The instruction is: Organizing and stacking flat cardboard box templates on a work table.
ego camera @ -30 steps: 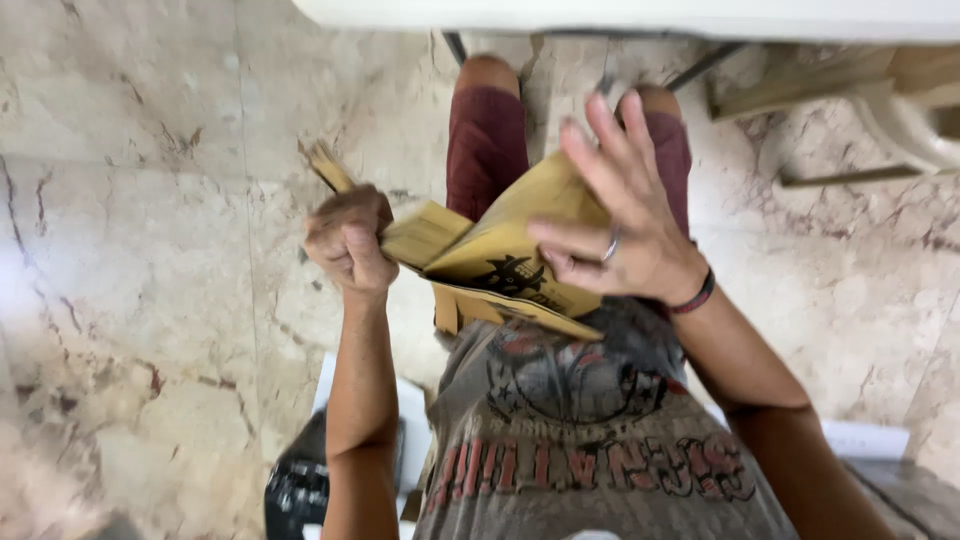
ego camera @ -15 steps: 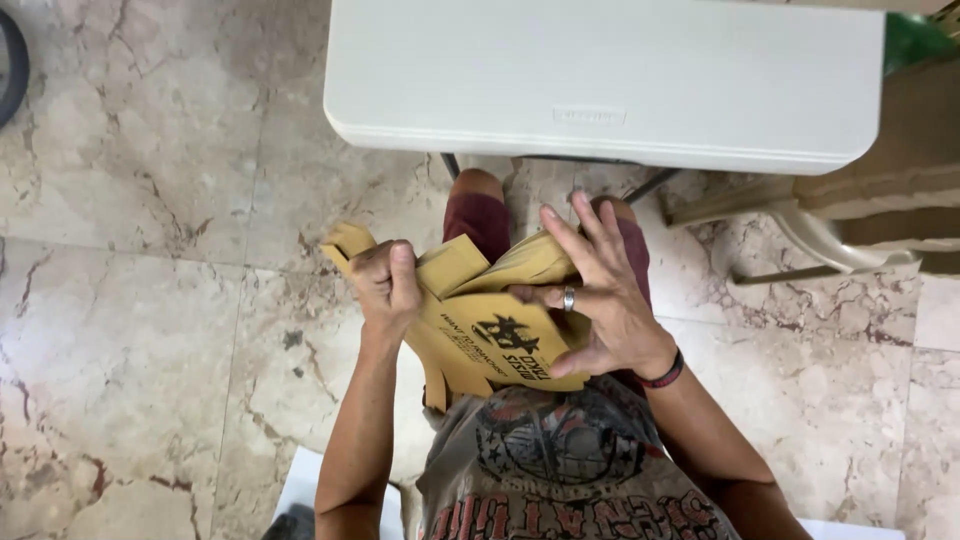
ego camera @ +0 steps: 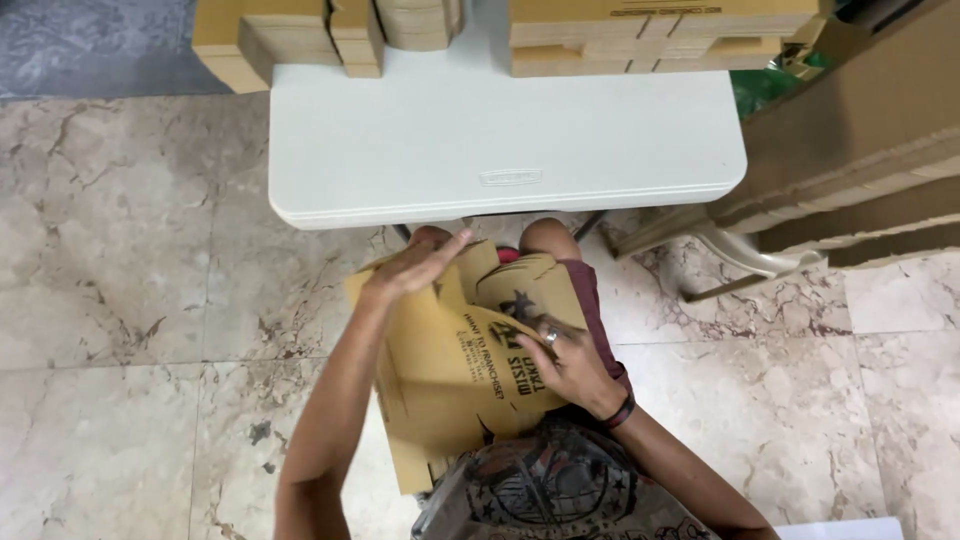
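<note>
Cardboard box blank [ego camera: 450, 380] lies over the lap, below the white surface [ego camera: 500, 150]. Left hand [ego camera: 410, 270] fingers press one flap flat; right hand [ego camera: 565, 365] fingers spread open, steadying the printed panel.

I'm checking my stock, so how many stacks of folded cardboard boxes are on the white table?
2 stacks on the white table: one stack at its far left edge, another stack at the far right. Both are cut off by the frame, so more may be hidden.
</note>
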